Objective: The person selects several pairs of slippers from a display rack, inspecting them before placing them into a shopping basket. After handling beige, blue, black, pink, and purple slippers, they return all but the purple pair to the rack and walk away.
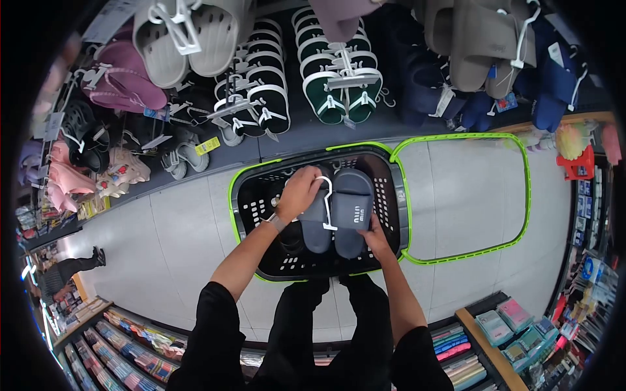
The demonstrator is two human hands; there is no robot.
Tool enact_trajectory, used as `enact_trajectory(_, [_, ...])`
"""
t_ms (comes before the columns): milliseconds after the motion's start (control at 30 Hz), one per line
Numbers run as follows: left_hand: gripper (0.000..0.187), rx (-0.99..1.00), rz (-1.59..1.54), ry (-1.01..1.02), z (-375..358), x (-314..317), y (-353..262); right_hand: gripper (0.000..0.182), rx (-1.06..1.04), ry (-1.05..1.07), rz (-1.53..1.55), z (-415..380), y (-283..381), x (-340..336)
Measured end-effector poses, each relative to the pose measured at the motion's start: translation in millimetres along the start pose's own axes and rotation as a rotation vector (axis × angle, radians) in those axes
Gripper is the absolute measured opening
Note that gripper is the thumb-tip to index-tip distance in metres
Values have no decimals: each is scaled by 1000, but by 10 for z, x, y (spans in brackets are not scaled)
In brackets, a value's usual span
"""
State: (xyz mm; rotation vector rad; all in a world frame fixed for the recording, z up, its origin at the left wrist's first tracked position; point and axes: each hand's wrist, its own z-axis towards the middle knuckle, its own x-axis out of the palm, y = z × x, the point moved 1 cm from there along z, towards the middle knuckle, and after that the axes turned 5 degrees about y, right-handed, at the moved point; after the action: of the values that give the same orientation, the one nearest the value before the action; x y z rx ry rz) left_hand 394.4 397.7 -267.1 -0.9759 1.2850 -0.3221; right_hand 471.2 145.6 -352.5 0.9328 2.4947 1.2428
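A pair of dark grey slide sandals (352, 212) is held over the black basket (403, 195) with its bright green rim. A white plastic hanger (329, 205) joins the two slides, and pale lettering shows on the right strap. My left hand (300, 193) is closed on the left slide near the hanger's hook; its fingertips are partly hidden. Gripping the right slide's lower outer edge is my right hand (375, 237). Other dark items lie in the basket beneath, too shadowed to name.
The basket's green handle (528, 195) is folded out to the right over the tiled floor (463, 195). Ahead, racks hold hanging sandals, including green-and-white slides (342, 91) and grey clogs (215, 39). Shelves of packaged goods (124, 345) stand behind. A person (65, 274) is at the far left.
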Motion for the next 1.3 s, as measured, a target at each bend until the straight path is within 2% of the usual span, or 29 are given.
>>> enact_trajectory(67, [15, 33, -5, -6, -40, -260, -217, 55, -30, 3, 45, -219, 163, 26])
enact_trajectory(100, [15, 53, -34, -22, -67, -388, -385, 54, -123, -6, -19, -326, 296, 34])
enact_trajectory(133, [13, 82, -41, 8, -113, -582, -634, 52, -216, -13, -81, -463, 422, 49])
enact_trajectory(167, [13, 127, 8, 0, -185, -782, -911, 52, -195, 6, -78, -596, 616, 49])
enact_trajectory(267, [17, 278, 144, -4, -405, -1491, -1862, 56, -371, -54, -49, -1110, 1285, 137])
enact_trajectory(333, [22, 392, 146, -111, -538, -1942, -2422, 56, -450, -116, -63, -1519, 1809, 243])
enact_trajectory(467, [25, 553, 277, -290, -723, -2967, -3639, 61, -486, -36, 8, -2265, 2718, 435])
enact_trajectory(567, [20, 617, 246, -209, -741, -3533, -4177, 66, -618, 40, -69, -2686, 3399, 537])
enact_trajectory(600, [19, 642, 261, -240, -755, -3701, -4345, 66, -639, 35, -69, -2804, 3598, 548])
enact_trajectory(667, [21, 626, 299, -206, -806, -3943, -4543, 72, -702, 97, 72, -3099, 4072, 531])
enact_trajectory(700, [20, 633, 297, -205, -842, -4034, -4641, 69, -751, -40, -76, -3287, 4317, 510])
enact_trajectory(733, [20, 644, 303, -216, -862, -4091, -4714, 69, -767, -40, -80, -3448, 4565, 523])
enact_trajectory(800, [17, 618, 276, -187, -932, -4109, -4804, 56, -1064, -357, -431, -3810, 5014, 545])
enact_trajectory(833, [14, 594, 252, -164, -966, -4113, -4870, 45, -1100, -376, -477, -4056, 5297, 685])
enact_trajectory(967, [12, 622, 210, -113, -953, -3968, -5015, 37, -1292, -28, -903, -4111, 5711, 1032])
enact_trajectory(1000, [13, 556, 232, -47, -921, -3948, -5022, 33, -1252, -61, -893, -4055, 5704, 1063])
enact_trajectory(1067, [15, 596, 178, -77, -836, -3943, -5062, 28, -1206, 79, -928, -3887, 5804, 956])
enact_trajectory(1133, [15, 606, 154, -71, -717, -3941, -5118, 24, -1225, 102, -958, -3860, 5942, 816])
enact_trajectory(1167, [15, 613, 163, -47, -645, -3951, -5187, 21, -1311, 117, -949, -3830, 6000, 757])
enact_trajectory(1300, [14, 599, 121, -76, -376, -3860, -5354, 16, -1324, 314, -971, -3807, 6302, 425])
